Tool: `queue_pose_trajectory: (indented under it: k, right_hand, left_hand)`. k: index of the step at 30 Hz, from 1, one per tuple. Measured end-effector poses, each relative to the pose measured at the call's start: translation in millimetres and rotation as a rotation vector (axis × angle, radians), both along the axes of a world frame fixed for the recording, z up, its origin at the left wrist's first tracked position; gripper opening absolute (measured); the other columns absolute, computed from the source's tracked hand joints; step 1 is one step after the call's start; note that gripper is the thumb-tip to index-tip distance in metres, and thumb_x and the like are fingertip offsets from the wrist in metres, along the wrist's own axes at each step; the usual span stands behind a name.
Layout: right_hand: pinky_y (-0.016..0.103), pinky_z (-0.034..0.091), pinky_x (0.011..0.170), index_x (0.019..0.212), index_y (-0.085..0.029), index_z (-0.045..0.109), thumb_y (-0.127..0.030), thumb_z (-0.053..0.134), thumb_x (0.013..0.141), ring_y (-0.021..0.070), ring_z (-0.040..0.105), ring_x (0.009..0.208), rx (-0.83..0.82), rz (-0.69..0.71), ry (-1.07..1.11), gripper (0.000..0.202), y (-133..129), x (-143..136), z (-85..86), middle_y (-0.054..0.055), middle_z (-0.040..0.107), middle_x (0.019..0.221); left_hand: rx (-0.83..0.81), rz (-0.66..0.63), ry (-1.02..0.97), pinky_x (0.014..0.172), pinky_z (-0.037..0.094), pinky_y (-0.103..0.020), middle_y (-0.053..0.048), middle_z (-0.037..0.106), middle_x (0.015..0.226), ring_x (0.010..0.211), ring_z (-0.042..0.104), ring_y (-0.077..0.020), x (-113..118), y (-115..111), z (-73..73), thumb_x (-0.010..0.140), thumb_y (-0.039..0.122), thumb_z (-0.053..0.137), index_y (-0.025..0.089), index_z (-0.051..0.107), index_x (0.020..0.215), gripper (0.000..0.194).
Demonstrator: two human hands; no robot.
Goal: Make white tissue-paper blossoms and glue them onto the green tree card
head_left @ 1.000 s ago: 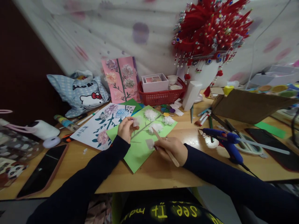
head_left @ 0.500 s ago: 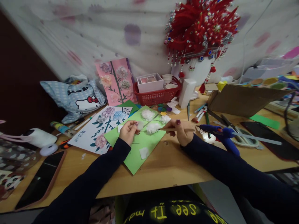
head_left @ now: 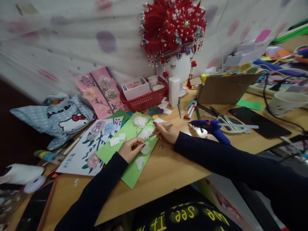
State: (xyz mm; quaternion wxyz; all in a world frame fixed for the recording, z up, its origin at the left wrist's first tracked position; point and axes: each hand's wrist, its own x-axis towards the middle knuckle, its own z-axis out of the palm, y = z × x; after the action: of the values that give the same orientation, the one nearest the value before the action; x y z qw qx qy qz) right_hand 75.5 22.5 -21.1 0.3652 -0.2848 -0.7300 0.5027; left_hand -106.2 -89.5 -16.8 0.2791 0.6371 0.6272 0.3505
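On the table lies a light green sheet (head_left: 131, 173) bearing fluffy white paper flowers (head_left: 140, 121) on thin drawn stems. My left hand (head_left: 131, 149) is over the lower part of this sheet, thumb and forefinger pinched on a small white paper piece (head_left: 145, 149). My right hand (head_left: 167, 132) grips a thin wooden-coloured stick (head_left: 156, 132) like a pen. Its tip is at the edge of the middle white flower (head_left: 145, 133). Another loose paper square (head_left: 140, 163) rests below my left fingertips, and two more white squares (head_left: 115, 141) lie left of the flowers.
Right of my right hand lies a blue glue gun (head_left: 211, 125) with scissors (head_left: 231, 125) and a dark phone (head_left: 260, 122) beyond. A red basket (head_left: 146, 104), a white bottle (head_left: 173, 92) and a red beaded headdress (head_left: 175, 29) stand behind. A flower picture (head_left: 72, 163) lies left.
The view has turned right. My left hand has moved down the green sheet with the paper piece, away from the flowers. My right hand has come closer over the middle flower with the stick.
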Motion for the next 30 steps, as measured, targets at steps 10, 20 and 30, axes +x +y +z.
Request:
queue_pose_trajectory:
  k: [10, 20, 30]
  right_hand:
    - [0.017, 0.039, 0.035, 0.066, -0.014, 0.062, -0.065, 0.042, 0.082, 0.0065, 0.049, 0.036, -0.065, -0.026, 0.069, 0.057, 1.3, -2.4, -2.8, -0.001, 0.054, 0.048]
    - [0.018, 0.037, 0.031, 0.062, -0.013, 0.059, -0.068, 0.04, 0.081, 0.0072, 0.047, 0.032, -0.161, -0.164, 0.152, 0.061, -0.3, 1.5, 3.4, 0.0, 0.054, 0.045]
    - [0.017, 0.04, 0.046, 0.069, -0.014, 0.07, -0.049, 0.038, 0.091, 0.0074, 0.054, 0.042, 0.29, -0.005, -0.125, 0.052, -3.5, 3.5, 1.3, 0.002, 0.061, 0.052]
  left_hand:
    - [-0.032, -0.076, 0.167, 0.048, 0.034, -0.021, 0.002, 0.057, 0.054, 0.046, 0.046, -0.0108, 7.7, 19.8, 17.2, 0.076, 0.034, 0.055, 0.017, 0.063, 0.078, 0.019]
    - [0.082, -0.006, 0.566, 0.055, 0.036, -0.024, -0.002, 0.063, 0.064, 0.052, 0.053, -0.0144, 13.1, 41.7, 12.7, 0.081, 0.029, 0.05, 0.019, 0.065, 0.084, 0.018]
    - [0.131, 0.01, 0.507, 0.055, 0.036, -0.024, 0.001, 0.059, 0.059, 0.051, 0.05, -0.0128, 13.9, 41.3, 8.9, 0.08, 0.024, 0.05, 0.019, 0.064, 0.084, 0.016]
